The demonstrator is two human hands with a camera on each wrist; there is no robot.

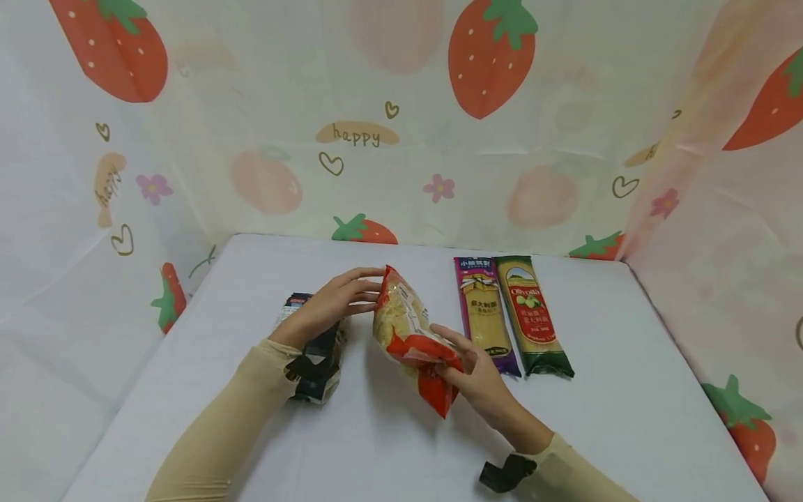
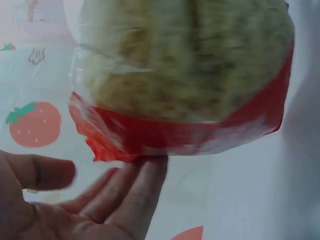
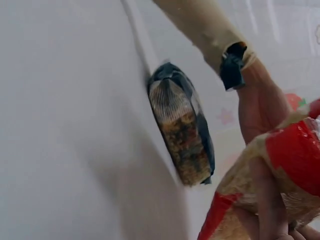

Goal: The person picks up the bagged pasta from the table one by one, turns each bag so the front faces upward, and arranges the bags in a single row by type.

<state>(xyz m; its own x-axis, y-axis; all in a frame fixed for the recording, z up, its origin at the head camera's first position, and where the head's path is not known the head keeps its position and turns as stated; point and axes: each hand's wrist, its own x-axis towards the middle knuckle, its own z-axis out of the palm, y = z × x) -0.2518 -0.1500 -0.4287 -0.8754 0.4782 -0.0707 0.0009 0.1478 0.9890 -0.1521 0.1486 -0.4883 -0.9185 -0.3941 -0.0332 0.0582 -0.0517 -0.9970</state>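
A clear bag of dried noodles with red ends (image 1: 401,314) is held tilted above the white table. My right hand (image 1: 479,380) grips its near red end, thumb on one side and fingers on the other. With fairly straight fingers, my left hand (image 1: 339,301) touches the far red end; in the left wrist view its fingertips meet the red edge (image 2: 200,137) and the thumb stands apart from the bag. Under my left forearm lies a dark packet with a see-through side (image 3: 182,125), partly hidden in the head view.
Two long spaghetti packets lie side by side at the back right: a purple one (image 1: 483,307) and a green one with a red label (image 1: 533,314). A strawberry-print cloth (image 1: 389,167) hangs behind the table (image 1: 596,418) and along both sides.
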